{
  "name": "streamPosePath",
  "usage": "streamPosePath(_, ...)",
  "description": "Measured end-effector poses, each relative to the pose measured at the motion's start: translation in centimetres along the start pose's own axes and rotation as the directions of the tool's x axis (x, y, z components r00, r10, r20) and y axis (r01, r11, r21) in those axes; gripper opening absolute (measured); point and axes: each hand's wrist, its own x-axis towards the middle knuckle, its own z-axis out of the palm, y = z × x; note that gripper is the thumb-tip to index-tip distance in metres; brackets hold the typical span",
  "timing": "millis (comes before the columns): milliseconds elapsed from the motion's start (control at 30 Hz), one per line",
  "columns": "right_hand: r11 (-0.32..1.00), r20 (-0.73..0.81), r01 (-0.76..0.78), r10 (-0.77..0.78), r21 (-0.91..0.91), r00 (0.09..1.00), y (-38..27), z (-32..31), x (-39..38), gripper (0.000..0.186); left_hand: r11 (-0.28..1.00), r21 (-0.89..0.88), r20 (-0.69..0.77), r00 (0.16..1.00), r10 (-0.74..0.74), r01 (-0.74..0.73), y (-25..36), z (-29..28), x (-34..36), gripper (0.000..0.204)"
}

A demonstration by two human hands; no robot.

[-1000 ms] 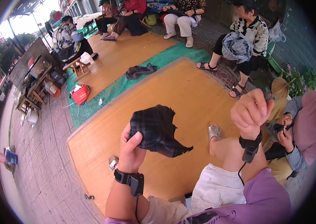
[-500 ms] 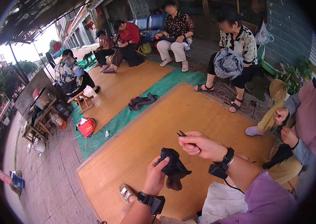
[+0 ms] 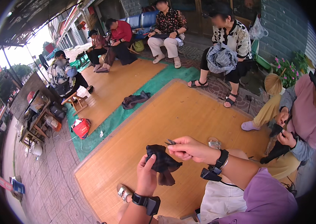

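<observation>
The left hand (image 3: 146, 174) pinches the dark cloth (image 3: 160, 157) above the orange mat (image 3: 203, 115); the right hand (image 3: 188, 148) grips small snips (image 3: 171, 142), with tips just beside the cloth's upper edge. The step seems to be trimming; next move probably calls for keeping this edge steady. Room is wide toward far side; on the right sits another person (image 3: 307, 112).

My left hand (image 3: 146, 174) is lower centre, thumb pressed in a pinch, left forearm (image 3: 135, 212) up from the bottom edge. My right hand (image 3: 188, 148), slightly higher, right of it: fingers curled, pinching, pointing left; right forearm (image 3: 240, 172) slants from lower right.
</observation>
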Motion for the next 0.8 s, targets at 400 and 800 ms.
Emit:
streamPosePath(400, 0.999, -0.027, -0.015, 0.015, -0.032, 1.000, 0.2, -0.7, -0.9, 0.026, 0.999, 0.030, 0.043, 0.999, 0.014, -0.015, -0.3, 0.9, 0.0, 0.012)
streamPosePath(800, 0.999, 0.003, -0.032, 0.032, 0.022, 0.999, 0.6, -0.6, -0.7, 0.026, 0.999, 0.028, 0.103, 0.994, -0.033, 0.031, -1.0, 0.2, 0.3, 0.014)
